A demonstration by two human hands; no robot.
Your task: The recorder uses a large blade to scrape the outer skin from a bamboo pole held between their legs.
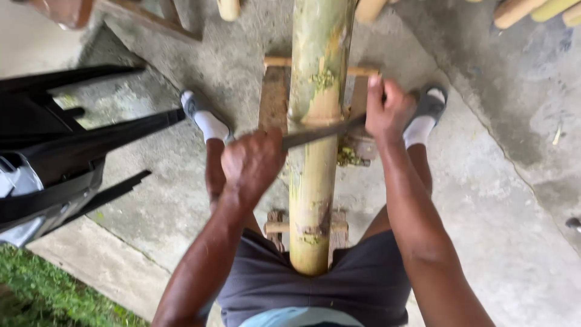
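Observation:
A thick green bamboo pole [316, 72] lies lengthwise away from me on a low wooden stand [273, 97], its near end between my thighs. A dark flat blade [315, 133] crosses the pole just below a node. My left hand [251, 163] grips the blade's left end. My right hand [387, 109] grips its right end, on the far side of the pole. Green shavings [348, 157] lie beside the pole on the stand.
I sit astride the stand in dark shorts, white socks and grey slippers [431, 103] on a concrete floor [484, 200]. A black plastic chair [54, 145] stands at the left. More bamboo poles [526, 9] lie at the top right. Grass [42, 290] borders the bottom left.

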